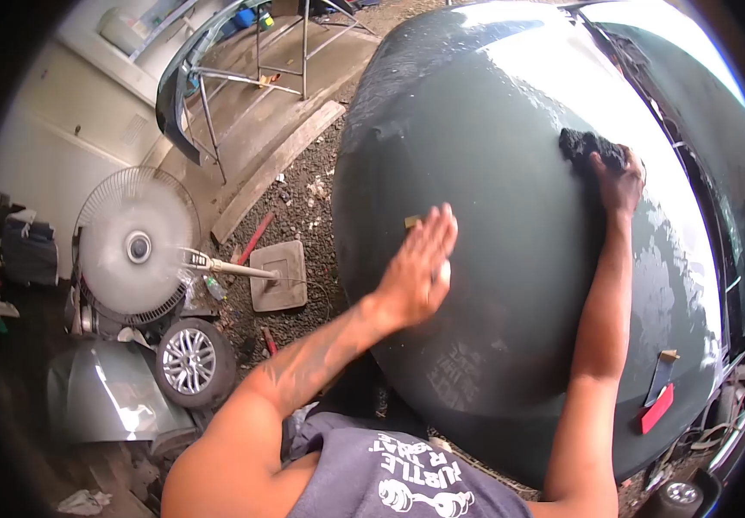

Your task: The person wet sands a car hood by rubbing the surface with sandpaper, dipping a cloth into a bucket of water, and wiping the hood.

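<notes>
A dark green car hood [485, 198] fills the middle, with patchy wet streaks on its surface. At its upper right, my right hand [621, 183] is closed around a dark, rumpled cloth [588, 148] that lies against the hood. My left hand [420, 269] is over the left part of the hood, fingers stretched out and held close together, with nothing seen in it. I cannot tell whether its palm touches the surface. Just beyond its fingertips sits a small yellowish piece [412, 222].
A flat spreader [662, 380] and a red one [657, 409] lie near the hood's right edge. On the left are a pedestal fan [138, 246], a wheel [189, 363] and a loose car panel [105, 388]. A metal stand [305, 52] holds a curved part behind.
</notes>
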Available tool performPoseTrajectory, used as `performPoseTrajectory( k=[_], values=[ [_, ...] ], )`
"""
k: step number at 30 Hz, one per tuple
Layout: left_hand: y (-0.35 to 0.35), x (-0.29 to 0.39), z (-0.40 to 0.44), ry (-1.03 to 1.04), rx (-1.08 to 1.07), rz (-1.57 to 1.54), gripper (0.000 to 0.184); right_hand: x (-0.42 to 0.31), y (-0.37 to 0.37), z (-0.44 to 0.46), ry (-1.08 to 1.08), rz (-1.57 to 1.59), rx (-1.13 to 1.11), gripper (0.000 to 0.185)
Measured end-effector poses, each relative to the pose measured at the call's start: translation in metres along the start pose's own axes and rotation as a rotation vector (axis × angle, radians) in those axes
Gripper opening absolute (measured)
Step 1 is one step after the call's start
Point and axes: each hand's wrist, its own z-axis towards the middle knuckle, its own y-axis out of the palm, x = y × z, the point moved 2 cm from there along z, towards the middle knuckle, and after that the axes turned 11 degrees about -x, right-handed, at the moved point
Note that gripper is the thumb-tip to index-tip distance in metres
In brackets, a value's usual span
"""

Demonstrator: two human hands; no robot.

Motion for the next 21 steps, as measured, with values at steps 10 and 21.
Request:
performPoseTrajectory(
  k=[10,21],
  values=[
    [-0.005,-0.025,0.049,-0.058,0.047,0.123,0.057,-0.019,-0.011,-0.006,-0.006,0.001,0.004,0.052],
    [-0.017,-0.092,0.061,-0.197,0.112,0.052,0.057,-0.020,-0.012,-0.003,0.013,0.054,-0.035,0.049]
  ],
)
